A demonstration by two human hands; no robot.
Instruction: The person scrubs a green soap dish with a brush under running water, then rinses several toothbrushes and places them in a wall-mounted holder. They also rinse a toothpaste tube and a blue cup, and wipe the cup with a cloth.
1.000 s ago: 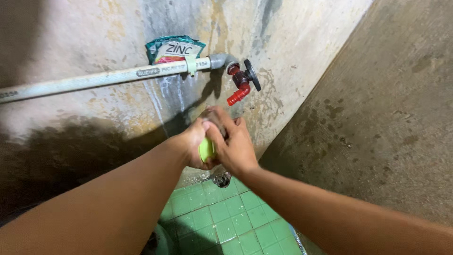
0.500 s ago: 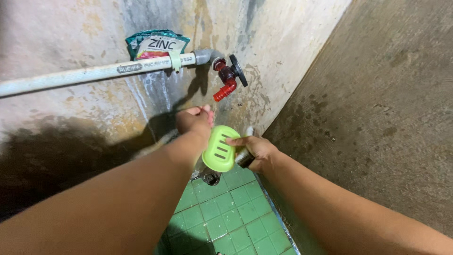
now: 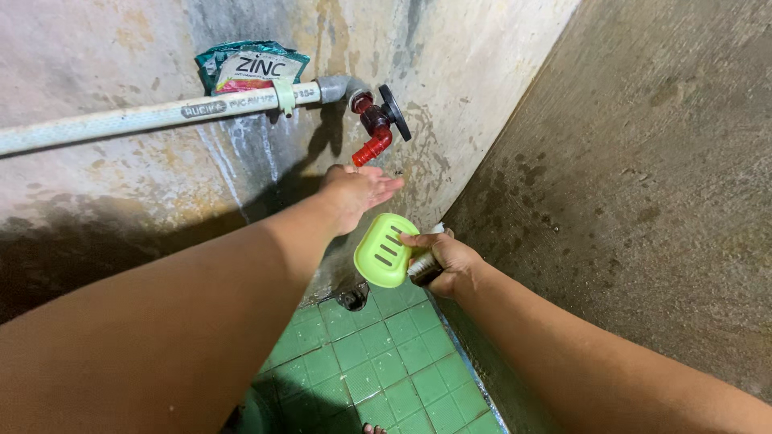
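Observation:
My right hand (image 3: 446,261) grips a lime-green slotted soap dish (image 3: 384,250), tilted on edge, together with a small dark object with a white end pressed against its palm. My left hand (image 3: 359,193) is held out flat with fingers apart, just under the spout of a red tap (image 3: 373,128) with a black round handle. The left hand holds nothing. Whether water runs from the tap I cannot tell.
A white pipe (image 3: 137,119) runs along the stained concrete wall to the tap, with a sachet (image 3: 248,67) tucked behind it. A rough concrete wall (image 3: 651,177) closes the right side. Below lie green floor tiles (image 3: 378,370) and a round metal drain (image 3: 352,298).
The two hands, clasped together around the soap dish a second ago, have parted. The right hand now keeps the dish alone; the left hand rose and opened under the tap.

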